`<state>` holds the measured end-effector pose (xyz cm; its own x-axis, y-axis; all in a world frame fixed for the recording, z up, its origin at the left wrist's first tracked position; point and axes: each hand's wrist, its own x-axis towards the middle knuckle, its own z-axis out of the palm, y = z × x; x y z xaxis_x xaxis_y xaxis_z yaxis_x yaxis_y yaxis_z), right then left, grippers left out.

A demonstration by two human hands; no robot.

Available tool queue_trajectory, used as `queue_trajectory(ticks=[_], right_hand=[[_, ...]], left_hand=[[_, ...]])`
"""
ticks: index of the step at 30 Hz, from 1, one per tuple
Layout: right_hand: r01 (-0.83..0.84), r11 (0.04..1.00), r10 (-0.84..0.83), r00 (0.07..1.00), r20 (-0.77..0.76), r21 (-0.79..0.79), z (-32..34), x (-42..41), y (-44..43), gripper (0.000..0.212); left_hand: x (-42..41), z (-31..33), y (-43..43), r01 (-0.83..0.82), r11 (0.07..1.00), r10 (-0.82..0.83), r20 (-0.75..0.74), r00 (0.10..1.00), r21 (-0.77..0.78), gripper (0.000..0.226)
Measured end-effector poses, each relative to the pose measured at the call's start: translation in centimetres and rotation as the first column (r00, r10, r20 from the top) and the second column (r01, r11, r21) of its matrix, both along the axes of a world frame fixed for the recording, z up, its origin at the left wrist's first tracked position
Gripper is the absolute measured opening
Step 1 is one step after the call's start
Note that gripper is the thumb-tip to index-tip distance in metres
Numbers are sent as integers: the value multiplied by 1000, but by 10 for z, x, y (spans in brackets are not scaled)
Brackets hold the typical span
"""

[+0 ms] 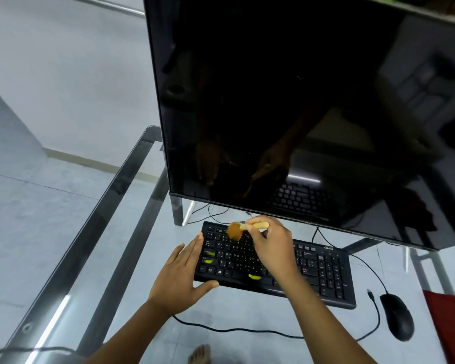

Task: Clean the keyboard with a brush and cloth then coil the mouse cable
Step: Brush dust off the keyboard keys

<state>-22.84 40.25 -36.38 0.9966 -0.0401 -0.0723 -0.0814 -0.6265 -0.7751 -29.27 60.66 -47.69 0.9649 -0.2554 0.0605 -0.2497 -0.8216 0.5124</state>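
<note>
Black full-size keyboard [276,269] lies flat on the clear glass tabletop [95,258] just in front of the dark switched-off monitor [300,101]; small yellow-green marks show on its left keys and near the space bar. Right hand [271,248] is closed round the pale wooden handle of a small brush [243,229], brown bristles down on the upper-left key rows; left hand [181,277] is open and flat, empty, fingers against the keyboard's left edge, thumb at its front edge. Black corded mouse [397,319] sits to the right, its cable [247,330] trailing loose across the glass, red cloth [452,329] at the right edge
</note>
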Motion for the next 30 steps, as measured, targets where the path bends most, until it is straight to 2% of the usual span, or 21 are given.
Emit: queue_trajectory(ticks=[1,3,5,7,8,10,11,12,14,16,17,19,22,24,26,27,30], right_hand=[[3,1000,-3,999,35,11,0,3,2,12],[-77,994,81,995,-53,71,2,7,7,15],[-179,983,176,979,-99,-29,1,8,9,7],[-120,985,124,992,18,-123,1,13,8,6],[-87,993,90,995,42,-84,1,14,8,7],[-113,992,117,991,-67,55,5,14,13,10],[-160,985,168,976,-135,69,5,13,18,14],[-202,979,202,969,-142,13,4,11,21,17],[-143,985,139,989,-47,-94,0,11,24,15],[-102,995,103,994,21,-20,1,13,28,12],[-138,990,138,990,-4,18,1,14,32,12],[-243,969,239,968,-77,-49,-4,14,35,10],[-123,982,130,991,42,-141,-9,14,19,10],[-101,992,107,989,101,-70,-6,7,4,18],[-183,983,183,983,29,-20,-4,-7,-6,29],[-190,981,190,982,8,-35,-6,-13,-11,27],[-1,996,13,991,133,-91,-12,-23,-33,18]], left_hand=[[0,0,-1,-3,1000,3,1,1000,0,99],[0,0,-1,-3,1000,3,1,1000,2,99],[-1,-1,0,-3,1000,3,0,1000,8,99],[0,-1,-1,1,1000,-1,3,1000,7,99],[0,-1,-1,-1,1000,1,5,1000,1,99],[0,-1,-1,-9,1000,9,2,1000,-10,99],[0,-1,-1,-13,1000,13,-1,1000,-15,99],[0,-1,0,-15,1000,15,-2,1000,-23,99],[-1,0,0,-14,999,14,4,1000,-48,99],[0,2,-2,-21,998,22,12,1000,-67,100],[0,2,-3,-26,997,27,12,1000,-73,100],[-1,2,-2,-34,996,34,9,999,-82,99],[-2,2,-1,-25,997,26,12,1000,-78,98],[0,1,-2,-24,996,26,19,999,-86,99],[0,0,-1,-24,996,25,18,1000,-88,99],[0,0,-1,-24,996,25,19,999,-89,99],[0,1,-2,-12,996,14,19,1000,-90,100]])
